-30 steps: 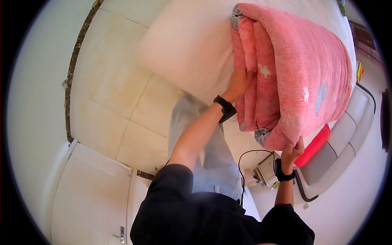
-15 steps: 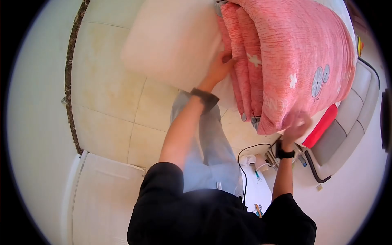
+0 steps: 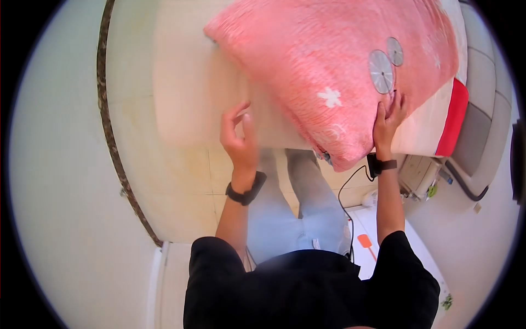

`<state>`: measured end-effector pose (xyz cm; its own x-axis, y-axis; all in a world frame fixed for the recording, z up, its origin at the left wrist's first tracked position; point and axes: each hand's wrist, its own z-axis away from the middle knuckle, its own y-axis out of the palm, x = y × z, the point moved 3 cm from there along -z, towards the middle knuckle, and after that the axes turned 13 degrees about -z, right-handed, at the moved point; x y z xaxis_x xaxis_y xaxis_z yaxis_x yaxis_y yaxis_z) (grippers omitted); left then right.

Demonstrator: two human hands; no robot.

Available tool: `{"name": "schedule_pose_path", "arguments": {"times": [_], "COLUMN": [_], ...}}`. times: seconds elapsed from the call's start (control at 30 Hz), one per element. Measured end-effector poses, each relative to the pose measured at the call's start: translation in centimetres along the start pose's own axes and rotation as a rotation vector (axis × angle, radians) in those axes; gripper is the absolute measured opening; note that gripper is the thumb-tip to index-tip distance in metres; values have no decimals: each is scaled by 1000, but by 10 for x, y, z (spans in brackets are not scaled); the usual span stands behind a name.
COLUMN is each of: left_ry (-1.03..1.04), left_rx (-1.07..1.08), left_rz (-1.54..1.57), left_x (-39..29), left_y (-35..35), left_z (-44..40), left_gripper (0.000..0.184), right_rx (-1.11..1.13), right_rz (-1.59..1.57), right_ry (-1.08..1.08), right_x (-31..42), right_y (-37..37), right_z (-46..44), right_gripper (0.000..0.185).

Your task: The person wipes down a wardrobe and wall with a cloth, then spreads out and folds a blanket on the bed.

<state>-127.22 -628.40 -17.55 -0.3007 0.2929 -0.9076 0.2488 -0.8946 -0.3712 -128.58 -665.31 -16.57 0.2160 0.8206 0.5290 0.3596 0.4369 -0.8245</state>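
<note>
A folded pink blanket (image 3: 307, 66) with white stars and grey round patterns lies on the bed, its near corner at the bed's front edge. My right hand (image 3: 390, 123) rests on the blanket's right side with its fingers spread, beside a grey round pattern. Left of the blanket, my left hand (image 3: 239, 134) is in the air over the edge of the pale bed sheet (image 3: 186, 93), fingers curved and apart, touching nothing. Each wrist wears a black band.
A grey sofa (image 3: 476, 109) stands at the right, near a red cloth (image 3: 453, 118) on the bed's edge. Below are a small cabinet (image 3: 419, 175) and a white table (image 3: 416, 247) with an orange spatula-like thing (image 3: 366, 241). A black cable (image 3: 350, 219) hangs near my legs.
The blanket has turned and shifted left over the sheet, and its inner folds are now hidden. My left hand has come off it and moved left. My right hand now lies on its side.
</note>
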Motion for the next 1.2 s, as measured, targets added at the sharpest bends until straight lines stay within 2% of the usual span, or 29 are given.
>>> {"name": "schedule_pose_path", "arguments": {"times": [0.03, 0.07, 0.1, 0.17, 0.2, 0.3, 0.4, 0.53, 0.7, 0.77, 0.8, 0.87, 0.9, 0.93, 0.97, 1.03, 1.1, 1.13, 1.2], "left_ry": [163, 327, 490, 673, 764, 845, 882, 824, 666, 324, 371, 460, 424, 347, 263, 340, 384, 403, 484], "left_rx": [14, 23, 26, 136, 193, 339, 303, 367, 481, 535, 531, 532, 594, 713, 829, 1040, 982, 950, 975], "left_rz": [-67, -131, -192, -345, -426, -715, -850, -965, -1093, -1046, -1042, -1036, -945, -989, -1032, -1006, -1326, -1491, -1398], "left_x": [-25, -51, -72, -102, -115, -107, -64, -95, -143, -172, -191, -238, -257, -272, -276, -251, -242, -241, -240], "left_y": [4, 9, 15, 39, 51, 97, 113, 126, 116, 118, 138, 191, 215, 240, 261, 314, 356, 374, 383], "left_z": [-4, -5, -8, -8, -7, -2, 4, 15, 3, -9, -5, -8, 0, 11, 27, 60, 83, 87, 97], "left_gripper": [22, 24, 25, 33, 37, 43, 43, 42, 41, 40, 38, 34, 39, 37, 36, 37, 42, 46, 51], "right_rx": [-92, -292, -295, -280, -239, -71, 87, 168, 274, 332, 237, 185, 162, 226, 321, 401, 353, 404, 586], "right_rz": [37, 78, -248, -917, -1099, -1416, -1423, -1497, -1468, -1441, -1554, -1727, -1808, -1694, -1676, -1737, -1785, -1768, -1687], "right_ry": [26, 159, 322, 618, 808, 1110, 1177, 1116, 1072, 982, 911, 1129, 1229, 1141, 1086, 1009, 926, 889, 801], "right_x": [0, -24, -47, -84, -83, -108, -136, -157, -156, -159, -172, -191, -189, -189, -190, -199, -204, -206, -208], "right_y": [-7, -14, -14, -14, -9, -6, 9, -1, -18, -29, -19, -15, -9, -9, -11, 15, 32, 30, 14], "right_z": [-1, 2, 1, -2, -1, -3, 8, 1, 3, 2, 15, 10, 16, 17, 21, 38, 55, 54, 45], "right_gripper": [55, 56, 58, 63, 70, 72, 72, 75, 92, 93, 88, 78, 74, 57, 49, 43, 37, 37, 45]}}
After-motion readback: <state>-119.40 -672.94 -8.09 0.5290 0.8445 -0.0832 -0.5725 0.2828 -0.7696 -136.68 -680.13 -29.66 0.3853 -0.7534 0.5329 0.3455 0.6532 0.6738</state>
